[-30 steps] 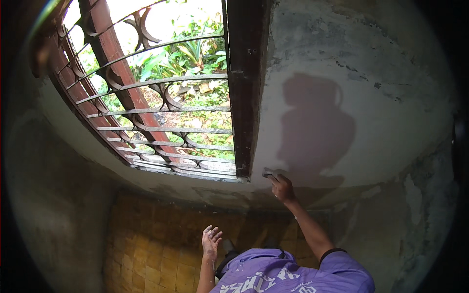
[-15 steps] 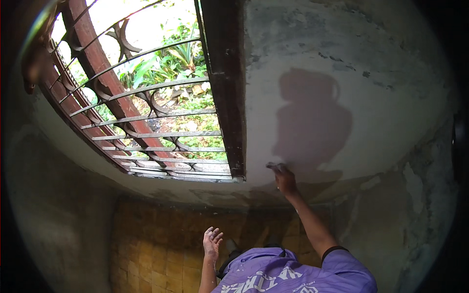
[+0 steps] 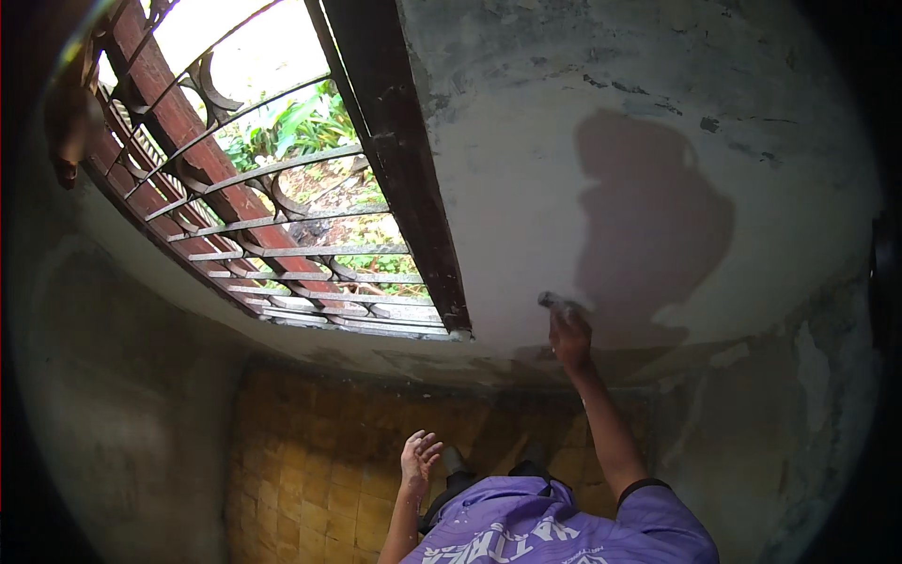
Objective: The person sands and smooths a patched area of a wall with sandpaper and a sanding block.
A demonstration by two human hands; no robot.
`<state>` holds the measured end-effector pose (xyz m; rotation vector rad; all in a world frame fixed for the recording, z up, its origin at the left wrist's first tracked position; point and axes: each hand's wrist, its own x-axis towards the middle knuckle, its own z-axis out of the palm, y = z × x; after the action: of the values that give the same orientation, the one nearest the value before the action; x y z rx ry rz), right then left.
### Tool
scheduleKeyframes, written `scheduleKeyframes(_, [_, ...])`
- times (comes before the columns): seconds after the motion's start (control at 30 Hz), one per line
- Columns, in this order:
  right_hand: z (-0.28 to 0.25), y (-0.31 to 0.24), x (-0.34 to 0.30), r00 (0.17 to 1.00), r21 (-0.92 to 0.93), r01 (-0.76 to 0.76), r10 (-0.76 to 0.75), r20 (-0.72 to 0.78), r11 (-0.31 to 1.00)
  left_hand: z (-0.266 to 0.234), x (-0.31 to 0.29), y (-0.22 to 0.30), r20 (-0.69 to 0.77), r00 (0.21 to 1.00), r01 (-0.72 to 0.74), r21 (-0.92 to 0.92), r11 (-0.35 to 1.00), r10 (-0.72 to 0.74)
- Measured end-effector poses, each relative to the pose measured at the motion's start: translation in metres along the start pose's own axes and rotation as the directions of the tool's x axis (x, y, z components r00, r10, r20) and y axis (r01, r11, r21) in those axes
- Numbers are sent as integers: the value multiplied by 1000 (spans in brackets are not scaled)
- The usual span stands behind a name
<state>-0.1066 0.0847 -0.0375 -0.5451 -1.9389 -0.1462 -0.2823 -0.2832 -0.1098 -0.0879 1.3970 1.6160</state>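
My right hand (image 3: 569, 336) is raised against the pale plastered wall (image 3: 526, 188), gripping a small flat grey scraper-like tool (image 3: 556, 303) whose edge presses on the wall at the lower left of a darker, wet-looking patch (image 3: 648, 226). My left hand (image 3: 418, 458) hangs lower with its fingers spread and nothing in it, above the yellow tiled floor (image 3: 301, 451). My purple shirt (image 3: 554, 526) fills the bottom edge.
A window with a dark wooden frame (image 3: 399, 160) and curved metal grille (image 3: 282, 244) lies left of my right hand, with green plants outside. Peeling, stained plaster (image 3: 808, 376) covers the lower right wall. A shadowed wall (image 3: 113, 376) closes the left side.
My right hand with the tool has slid to the right and slightly up along the wall, further from the window frame. My left hand has stayed spread at about the same place.
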Motion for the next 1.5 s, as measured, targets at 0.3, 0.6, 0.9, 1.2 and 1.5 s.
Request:
scheduleKeyframes(0.3, [-10,-32,-7,936,208,55,-123,330,977,-6,-20,-7,-148,987,-73,-67,995,63])
scheduleKeyframes(0.6, [19,-18,35,975,23,201,-202,88,979,33,-37,-19,-205,958,-174,136,975,199])
scheduleKeyframes(0.9, [51,-64,-7,840,253,-83,-70,539,964,32,-20,-54,-65,991,-106,108,988,113])
scheduleKeyframes(1.2, [7,-88,153,998,-155,57,-55,18,986,14,2,-11,14,994,-107,84,991,106])
scheduleKeyframes(1.5, [91,-117,-54,541,95,-792,622,565,602,4,21,43,214,969,-175,224,959,126])
